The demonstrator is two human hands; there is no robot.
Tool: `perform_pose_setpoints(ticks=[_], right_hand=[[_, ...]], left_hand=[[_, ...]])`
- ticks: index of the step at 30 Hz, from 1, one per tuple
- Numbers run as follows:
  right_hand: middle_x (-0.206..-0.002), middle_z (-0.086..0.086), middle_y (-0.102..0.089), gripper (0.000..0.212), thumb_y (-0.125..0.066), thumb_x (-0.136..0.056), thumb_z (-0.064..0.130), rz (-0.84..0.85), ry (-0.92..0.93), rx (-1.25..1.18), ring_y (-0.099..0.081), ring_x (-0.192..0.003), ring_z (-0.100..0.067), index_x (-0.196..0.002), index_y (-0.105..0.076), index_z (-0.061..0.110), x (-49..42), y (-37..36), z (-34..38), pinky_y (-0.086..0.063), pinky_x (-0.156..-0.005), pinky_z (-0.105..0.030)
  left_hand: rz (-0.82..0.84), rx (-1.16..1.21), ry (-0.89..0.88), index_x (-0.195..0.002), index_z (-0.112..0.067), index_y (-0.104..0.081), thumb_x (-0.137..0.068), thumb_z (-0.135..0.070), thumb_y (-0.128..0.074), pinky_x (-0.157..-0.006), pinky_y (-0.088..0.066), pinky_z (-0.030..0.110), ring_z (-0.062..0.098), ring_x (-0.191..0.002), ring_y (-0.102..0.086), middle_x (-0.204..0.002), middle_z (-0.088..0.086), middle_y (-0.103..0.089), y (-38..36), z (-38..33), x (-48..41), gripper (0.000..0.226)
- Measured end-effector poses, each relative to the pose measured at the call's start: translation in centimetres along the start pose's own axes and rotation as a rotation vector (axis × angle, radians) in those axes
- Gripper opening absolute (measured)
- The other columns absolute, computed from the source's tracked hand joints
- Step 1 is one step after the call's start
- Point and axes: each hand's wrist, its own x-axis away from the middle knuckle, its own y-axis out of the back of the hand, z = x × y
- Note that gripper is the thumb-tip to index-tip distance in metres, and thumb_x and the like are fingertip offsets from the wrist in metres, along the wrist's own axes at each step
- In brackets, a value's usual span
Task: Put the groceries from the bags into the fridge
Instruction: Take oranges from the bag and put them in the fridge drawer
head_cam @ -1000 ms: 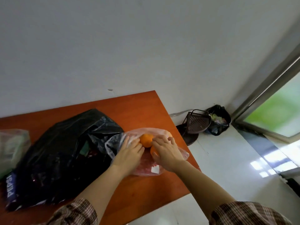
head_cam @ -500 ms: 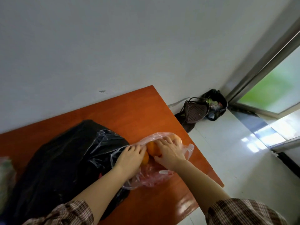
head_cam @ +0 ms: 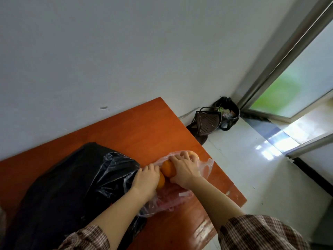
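A clear plastic bag (head_cam: 205, 167) with oranges lies on the orange-brown table (head_cam: 147, 127), near its right edge. My right hand (head_cam: 182, 169) grips one orange (head_cam: 167, 169) inside the bag's mouth. My left hand (head_cam: 146, 179) curls over a second orange (head_cam: 160, 182) just left of it. A third orange (head_cam: 193, 156) peeks out beyond my right fingers. A large black plastic bag (head_cam: 70, 186) lies to the left, touching the clear bag. The fridge is out of view.
The white wall runs along the table's far edge. On the white tiled floor to the right stand a dark basket (head_cam: 207, 121) and a black bin bag with rubbish (head_cam: 228, 112). A glass door with a metal frame (head_cam: 288, 56) is at the far right.
Both hands have closed further around the oranges in the clear bag. My view has shifted, so the table and bags sit lower and more to the left.
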Motion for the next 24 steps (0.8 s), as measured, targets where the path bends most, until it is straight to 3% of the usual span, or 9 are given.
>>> perform_pose_setpoints(ticks=[5,9,15,20,24], right_hand=[[-0.134,0.007,-0.047,0.074,-0.065,-0.068,0.056,-0.115,-0.007,-0.099,-0.029,-0.122,-0.024,-0.134,-0.041,0.032,2.0,2.1,-0.7,-0.023,-0.098,-0.047],[-0.123,0.009,-0.049,0.072,-0.068,-0.07,0.054,-0.218,0.005,-0.226,-0.031,-0.118,-0.021,-0.133,-0.042,0.032,4.8,4.3,-1.7,-0.028,-0.095,-0.045],[-0.124,0.009,-0.051,0.073,-0.073,-0.068,0.046,-0.437,-0.061,-0.284,-0.033,-0.118,-0.017,-0.133,-0.044,0.028,10.4,8.8,-4.3,-0.028,-0.094,-0.037],[-0.129,0.009,-0.051,0.076,-0.075,-0.067,0.047,-0.617,-0.19,-0.244,-0.036,-0.12,-0.018,-0.133,-0.043,0.029,17.5,11.2,-8.6,-0.031,-0.094,-0.037],[-0.133,0.006,-0.05,0.075,-0.078,-0.07,0.043,-0.738,-0.334,-0.223,-0.038,-0.123,-0.019,-0.135,-0.044,0.027,25.7,12.0,-13.4,-0.032,-0.098,-0.036]], left_hand=[[-0.092,0.403,0.013,-0.126,-0.014,-0.036,-0.076,-0.037,-0.07,-0.08,-0.042,0.034,0.026,-0.114,-0.042,-0.125,0.005,-0.037,1.0,1.0,1.6,0.064],[-0.17,0.578,0.028,-0.12,-0.02,-0.038,-0.071,-0.055,-0.07,-0.084,-0.039,0.033,0.019,-0.112,-0.038,-0.121,-0.004,-0.031,3.1,0.9,2.9,0.068],[-0.328,0.662,-0.015,-0.114,-0.026,-0.042,-0.065,-0.053,-0.077,-0.069,-0.04,0.029,0.016,-0.093,-0.05,-0.107,-0.004,-0.05,9.0,-2.2,4.1,0.066],[-0.442,0.656,-0.166,-0.121,-0.023,-0.044,-0.066,-0.045,-0.08,-0.071,-0.041,0.029,0.017,-0.094,-0.053,-0.113,-0.002,-0.053,13.8,-8.8,4.3,0.069],[-0.467,0.609,-0.338,-0.121,-0.026,-0.042,-0.065,-0.046,-0.08,-0.077,-0.051,0.035,0.02,-0.095,-0.056,-0.116,0.0,-0.054,16.4,-17.3,4.7,0.071]])
